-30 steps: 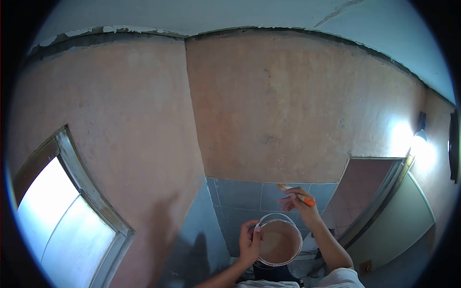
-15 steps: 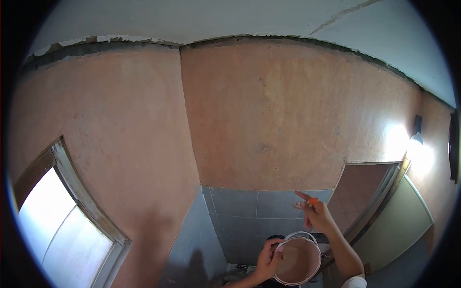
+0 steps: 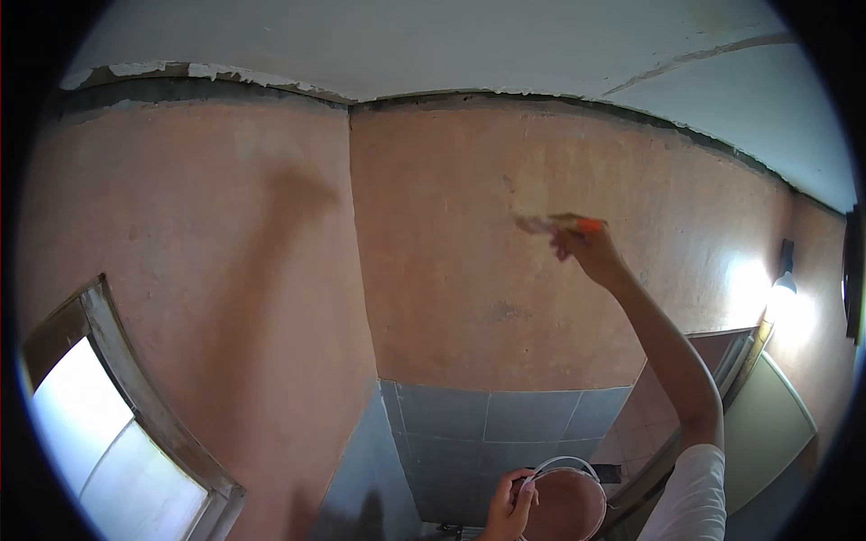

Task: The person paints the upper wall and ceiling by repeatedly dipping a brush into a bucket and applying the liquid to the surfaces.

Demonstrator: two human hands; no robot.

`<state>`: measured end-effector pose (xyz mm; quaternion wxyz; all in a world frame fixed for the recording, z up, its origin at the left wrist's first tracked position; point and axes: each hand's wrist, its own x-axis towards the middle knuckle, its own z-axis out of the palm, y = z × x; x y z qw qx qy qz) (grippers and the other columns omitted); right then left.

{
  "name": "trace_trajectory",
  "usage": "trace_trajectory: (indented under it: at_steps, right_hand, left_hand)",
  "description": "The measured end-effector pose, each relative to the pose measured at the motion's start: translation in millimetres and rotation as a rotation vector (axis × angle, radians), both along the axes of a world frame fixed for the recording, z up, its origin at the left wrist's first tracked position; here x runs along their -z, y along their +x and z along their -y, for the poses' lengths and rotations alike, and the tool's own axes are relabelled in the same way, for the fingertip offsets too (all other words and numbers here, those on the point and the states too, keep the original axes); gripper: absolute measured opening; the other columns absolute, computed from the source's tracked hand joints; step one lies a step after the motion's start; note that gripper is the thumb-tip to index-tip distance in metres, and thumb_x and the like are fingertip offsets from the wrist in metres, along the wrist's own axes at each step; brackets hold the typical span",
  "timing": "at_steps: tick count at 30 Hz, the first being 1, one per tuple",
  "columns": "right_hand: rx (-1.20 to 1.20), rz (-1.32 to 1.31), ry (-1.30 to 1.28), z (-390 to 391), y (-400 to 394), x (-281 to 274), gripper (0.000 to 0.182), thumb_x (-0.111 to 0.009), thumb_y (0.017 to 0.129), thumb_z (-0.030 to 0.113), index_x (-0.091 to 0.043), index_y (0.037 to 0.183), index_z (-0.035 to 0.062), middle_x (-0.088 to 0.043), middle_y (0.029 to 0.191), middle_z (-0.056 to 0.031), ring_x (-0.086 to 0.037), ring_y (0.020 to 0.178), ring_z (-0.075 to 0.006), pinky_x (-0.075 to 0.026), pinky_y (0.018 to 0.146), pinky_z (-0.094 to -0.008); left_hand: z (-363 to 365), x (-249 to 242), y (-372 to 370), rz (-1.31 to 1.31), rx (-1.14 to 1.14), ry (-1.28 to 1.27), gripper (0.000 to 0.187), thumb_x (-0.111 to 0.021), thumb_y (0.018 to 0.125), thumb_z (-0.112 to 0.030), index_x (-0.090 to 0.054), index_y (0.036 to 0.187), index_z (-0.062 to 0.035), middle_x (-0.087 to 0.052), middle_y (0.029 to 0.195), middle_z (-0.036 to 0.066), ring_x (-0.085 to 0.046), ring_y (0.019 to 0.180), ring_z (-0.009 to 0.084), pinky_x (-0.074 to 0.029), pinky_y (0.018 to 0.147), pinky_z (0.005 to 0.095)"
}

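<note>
My left hand (image 3: 509,507) grips the rim of a white paint bucket (image 3: 570,507) at the bottom of the view, fingers closed over its edge. The bucket's wire handle stands up in an arc, and pinkish-brown paint shows inside. Raised high on an outstretched arm, my right hand (image 3: 593,257) is closed around a paintbrush (image 3: 534,224) with some orange on its handle. The bristles point left and overlap the upper part of the pinkish-orange wall (image 3: 442,288); they are slightly blurred.
Grey tiles (image 3: 442,410) cover the lower wall. A bright window (image 3: 117,442) is at lower left, and a lit bulb (image 3: 784,287) hangs at right above a pale green door panel (image 3: 771,433). Overhead, the grey ceiling (image 3: 406,45) has a ragged edge.
My right hand has risen from just above the bucket to the upper wall, carrying the brush. The view has tilted up slightly, and the bucket sits lower in it.
</note>
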<state>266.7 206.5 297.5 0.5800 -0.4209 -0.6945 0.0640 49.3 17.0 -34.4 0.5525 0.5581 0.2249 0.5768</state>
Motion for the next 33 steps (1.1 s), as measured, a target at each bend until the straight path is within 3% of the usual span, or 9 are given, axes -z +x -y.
trace_trajectory:
  at_steps: [4, 6, 9, 12, 19, 21, 24, 28, 33]
  right_hand:
    - [0.187, 0.076, 0.246, -37.8, -37.5, -74.7, 0.025, -0.066, 0.094, 0.024, -0.069, 0.097, -0.0002, -0.064, 0.068, -0.0077, -0.061, 0.059, -0.0136, -0.050, 0.055, -0.0288]
    - [0.433, 0.305, 0.711, -81.4, -39.9, -97.7, 0.026, -0.067, 0.093, 0.024, -0.065, 0.083, -0.0003, -0.061, 0.066, -0.0106, -0.057, 0.054, -0.0206, -0.047, 0.054, -0.0342]
    - [0.512, 0.173, 1.047, -129.9, -57.4, -116.8, 0.029, -0.065, 0.092, 0.020, -0.059, 0.073, -0.0006, -0.058, 0.065, -0.0128, -0.054, 0.052, -0.0265, -0.045, 0.053, -0.0379]
    - [0.412, -0.102, 0.639, -154.3, -78.5, -116.9, 0.029, -0.064, 0.093, 0.021, -0.061, 0.074, -0.0003, -0.060, 0.066, -0.0129, -0.057, 0.055, -0.0262, -0.046, 0.055, -0.0380]
    - [0.554, -0.117, 0.810, -158.7, -64.4, -114.4, 0.031, -0.067, 0.091, 0.028, -0.063, 0.079, 0.0000, -0.065, 0.071, -0.0115, -0.059, 0.058, -0.0247, -0.048, 0.058, -0.0360]
    - [0.182, -0.275, 0.697, -161.6, -66.7, -115.0, 0.031, -0.066, 0.093, 0.030, -0.065, 0.087, -0.0011, -0.065, 0.070, -0.0085, -0.060, 0.060, -0.0199, -0.048, 0.059, -0.0354]
    - [0.174, -0.235, 0.352, -165.0, -55.3, -116.4, 0.033, -0.064, 0.095, 0.031, -0.066, 0.097, -0.0024, -0.063, 0.069, -0.0050, -0.062, 0.065, -0.0150, -0.049, 0.061, -0.0332]
    - [0.376, -0.123, 0.825, -154.4, -36.2, -106.0, 0.033, -0.062, 0.096, 0.030, -0.066, 0.104, -0.0024, -0.061, 0.067, -0.0026, -0.061, 0.060, -0.0110, -0.048, 0.054, -0.0284]
    - [-0.278, -0.026, -0.011, 2.0, -34.0, 17.5, 0.033, -0.047, 0.104, 0.023, -0.056, 0.126, 0.0011, -0.065, 0.076, -0.0051, -0.063, 0.055, -0.0113, -0.051, 0.046, -0.0254]
  left_hand:
    - [-11.7, 3.9, -5.9, -0.015, -0.013, 0.022, 0.025, -0.048, 0.104, -0.019, -0.053, 0.121, -0.0002, -0.052, 0.072, 0.002, -0.047, 0.061, 0.0084, -0.041, 0.057, 0.0230]
    - [-15.7, 10.3, -5.1, 0.023, -0.031, 0.027, 0.024, -0.049, 0.104, -0.017, -0.053, 0.121, -0.0003, -0.052, 0.071, 0.002, -0.046, 0.059, 0.0084, -0.040, 0.056, 0.0226]
    - [-18.9, 13.2, -7.1, 0.027, -0.035, 0.081, 0.024, -0.048, 0.104, -0.017, -0.053, 0.121, 0.0000, -0.052, 0.071, 0.002, -0.046, 0.057, 0.0082, -0.040, 0.054, 0.0223]
    - [-20.5, 18.2, -13.2, -0.008, -0.059, 0.085, 0.025, -0.048, 0.104, -0.017, -0.053, 0.123, -0.0005, -0.051, 0.070, 0.002, -0.046, 0.057, 0.0074, -0.039, 0.054, 0.0221]
    - [-27.8, 16.4, -27.7, 0.026, -0.084, 0.051, 0.026, -0.049, 0.104, -0.018, -0.053, 0.124, -0.0017, -0.051, 0.070, 0.001, -0.045, 0.057, 0.0068, -0.039, 0.053, 0.0224]
    - [-28.0, 9.6, -31.4, -0.062, -0.104, 0.122, 0.026, -0.049, 0.105, -0.018, -0.053, 0.124, -0.0015, -0.051, 0.070, 0.001, -0.045, 0.058, 0.0069, -0.039, 0.054, 0.0228]
    - [-26.1, 10.6, -24.2, 0.014, -0.143, 0.183, 0.026, -0.048, 0.105, -0.019, -0.053, 0.124, -0.0016, -0.051, 0.069, 0.001, -0.044, 0.057, 0.0066, -0.039, 0.054, 0.0223]
    - [-29.1, 25.3, -22.7, 0.063, -0.094, 0.055, 0.027, -0.048, 0.105, -0.019, -0.052, 0.124, -0.0014, -0.050, 0.068, 0.000, -0.043, 0.055, 0.0061, -0.037, 0.052, 0.0216]
    - [-24.1, 5.4, -29.5, 0.095, -0.024, -0.142, 0.028, -0.048, 0.105, -0.021, -0.052, 0.125, -0.0018, -0.050, 0.067, -0.001, -0.040, 0.054, 0.0045, -0.035, 0.050, 0.0207]
